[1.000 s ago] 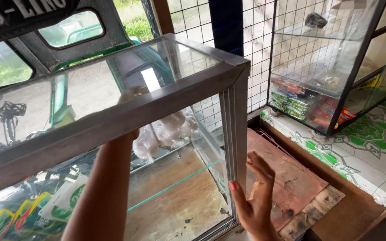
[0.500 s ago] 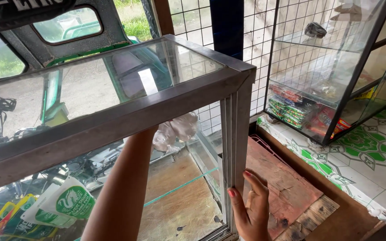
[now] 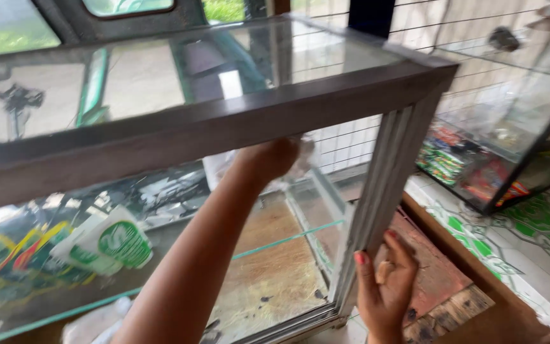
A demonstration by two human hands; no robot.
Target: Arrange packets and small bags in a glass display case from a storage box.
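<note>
A glass display case with a grey metal frame (image 3: 224, 124) fills the view. My left arm reaches inside it from below. My left hand (image 3: 268, 159) is closed on a crumpled white cloth (image 3: 302, 156), pressed against the inside of the case's far glass pane just under the top rail. My right hand (image 3: 383, 286) is outside the case, its fingers wrapped on the lower part of the front corner post (image 3: 386, 191). A glass shelf with a green edge (image 3: 288, 239) crosses the case under my left arm.
White and green packets (image 3: 112, 242) lie at the lower left of the case. A second glass case (image 3: 510, 127) holding coloured packets stands at the right on a green-patterned tiled counter (image 3: 529, 255). A worn wooden board (image 3: 440, 280) lies under my right hand. Wire mesh (image 3: 466, 38) is behind.
My left hand has moved up and to the right along the far glass with the cloth. My right hand has closed in on the corner post and taken hold of it.
</note>
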